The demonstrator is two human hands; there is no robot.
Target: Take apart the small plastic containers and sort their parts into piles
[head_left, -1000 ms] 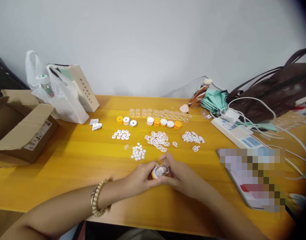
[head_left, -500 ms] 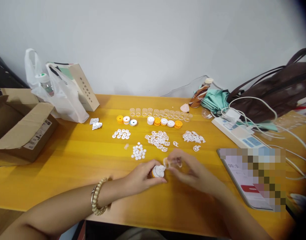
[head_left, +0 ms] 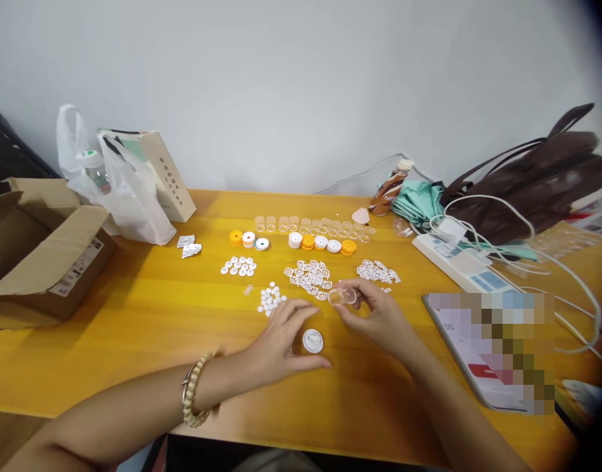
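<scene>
My left hand (head_left: 287,335) is open, thumb and fingers spread around a white round cap (head_left: 313,341) that rests on the table; I cannot tell whether a fingertip touches it. Between the thumb and fingers of my right hand (head_left: 372,311) is a small clear plastic cup (head_left: 342,296), tipped on its side above the table. Beyond the hands lie white wheel-like plastic pieces (head_left: 310,275) in a pile, and a second pile of similar pieces (head_left: 378,271). Small white discs (head_left: 270,298) lie just past my left fingers, with white caps (head_left: 238,265) farther left.
Clear cups (head_left: 314,226) stand in a row at the back, orange and white round caps (head_left: 308,242) before them. A phone (head_left: 470,354) and a power strip (head_left: 458,265) with cables lie right. An open cardboard box (head_left: 50,262) and a plastic bag (head_left: 128,203) stand left.
My left hand has opened and let go of the white cap, which now sits on the table. My right hand has moved slightly away with the clear cup.
</scene>
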